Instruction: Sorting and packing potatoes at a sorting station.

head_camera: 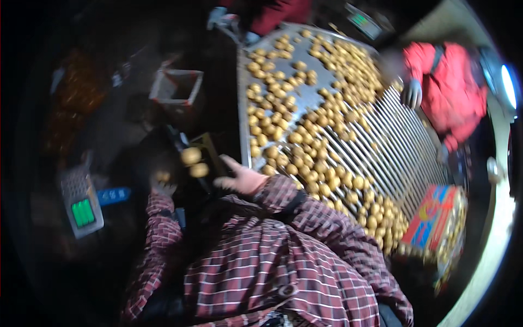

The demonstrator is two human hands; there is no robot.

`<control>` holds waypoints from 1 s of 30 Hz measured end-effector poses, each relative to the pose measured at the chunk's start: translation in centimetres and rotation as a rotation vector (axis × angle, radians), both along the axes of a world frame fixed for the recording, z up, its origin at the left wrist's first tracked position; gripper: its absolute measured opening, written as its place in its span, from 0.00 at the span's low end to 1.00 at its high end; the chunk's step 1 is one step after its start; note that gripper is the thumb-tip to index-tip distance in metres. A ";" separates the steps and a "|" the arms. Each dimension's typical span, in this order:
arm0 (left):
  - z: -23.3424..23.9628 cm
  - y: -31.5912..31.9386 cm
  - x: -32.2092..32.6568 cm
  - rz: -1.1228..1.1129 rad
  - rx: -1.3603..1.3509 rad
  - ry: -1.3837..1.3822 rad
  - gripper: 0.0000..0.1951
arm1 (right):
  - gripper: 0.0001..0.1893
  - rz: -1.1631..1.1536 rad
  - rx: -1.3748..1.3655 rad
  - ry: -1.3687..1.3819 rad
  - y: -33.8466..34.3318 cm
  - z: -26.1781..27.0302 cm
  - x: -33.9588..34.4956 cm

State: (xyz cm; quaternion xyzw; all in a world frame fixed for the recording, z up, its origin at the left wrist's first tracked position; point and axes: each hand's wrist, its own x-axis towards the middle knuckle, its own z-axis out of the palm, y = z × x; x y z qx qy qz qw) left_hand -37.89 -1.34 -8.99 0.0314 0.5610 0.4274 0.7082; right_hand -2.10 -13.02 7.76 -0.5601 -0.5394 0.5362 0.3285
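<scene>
My right hand (241, 180) has its fingers spread and holds nothing, just left of the sorting table's metal edge. Two potatoes (195, 162) show left of that hand, above a dark area; whether they rest on something is unclear. My left hand (164, 187) is low in the dark at the left, blurred, with a potato (162, 176) at its fingers; its grip is hard to make out. Many more potatoes (316, 163) lie on the metal sorting table (322, 71) and its bar grid (392, 143).
A digital scale display (83, 213) glows green at the left. Beyond my hands stands a white-rimmed container (179, 100). A co-worker in red (449, 90) is at the table's right side, another person (278, 16) at its far end. A printed box (433, 216) sits at the lower right.
</scene>
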 end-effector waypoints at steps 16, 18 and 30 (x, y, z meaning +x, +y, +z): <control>7.4 -3.2 36.2 -1.182 1.128 0.400 0.15 | 0.31 -0.421 -0.062 -1.055 -25.5 -4.5 9.9; 8.8 -7.1 42.2 -1.465 1.460 0.422 0.24 | 0.28 -0.487 -0.070 -1.018 -26.5 -4.6 9.3; 10.3 -12.5 52.7 -2.316 1.679 1.297 0.30 | 0.34 -0.974 -0.060 -0.828 -23.9 -3.7 16.6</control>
